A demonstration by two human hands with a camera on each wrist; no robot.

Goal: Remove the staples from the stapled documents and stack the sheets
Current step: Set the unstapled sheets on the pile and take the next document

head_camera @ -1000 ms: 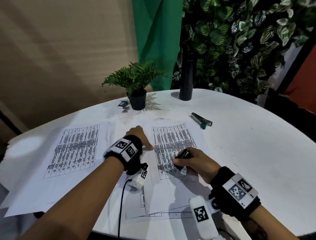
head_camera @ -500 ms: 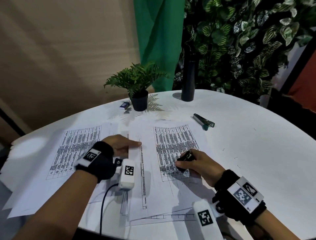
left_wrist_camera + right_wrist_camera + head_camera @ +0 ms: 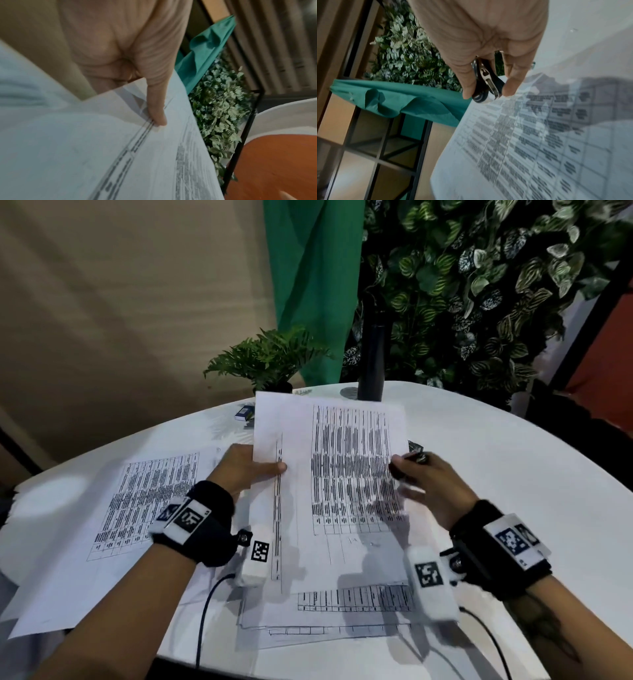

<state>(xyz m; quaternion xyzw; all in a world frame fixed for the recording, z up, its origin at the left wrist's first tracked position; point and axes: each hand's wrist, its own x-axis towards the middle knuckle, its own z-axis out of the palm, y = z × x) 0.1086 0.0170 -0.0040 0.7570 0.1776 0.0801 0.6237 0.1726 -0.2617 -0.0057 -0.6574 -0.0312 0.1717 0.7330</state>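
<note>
While the sheet pile lies flat on the bench out beyond the left hand's outer side, that left hand has come back from the pile to the document in front of the person. It now pinches the left edge of the top sheet, thumb on top and fingers beneath, and the page stands raised off the bench where half a second ago it lay flat. The left wrist view shows the thumb pressed on the paper with more than one layer fanned under it. My reading is that this sheet is free of its staple and is being lifted away to go onto the pile at the left; whether any staple remains I cannot tell.

Under the raised page, nearer the person than both hands, more printed sheets wait on the bench, so the job looks only partly done.

At the sheet's right edge the right hand is clenched around a small black and metal staple remover, held between thumb and fingers, its tip just at the paper. It has lifted along with the page.

The printing is dense tables in rows and columns; nothing in it can be read. The wrist bands carry square black and white code tags, no legible words.
</note>
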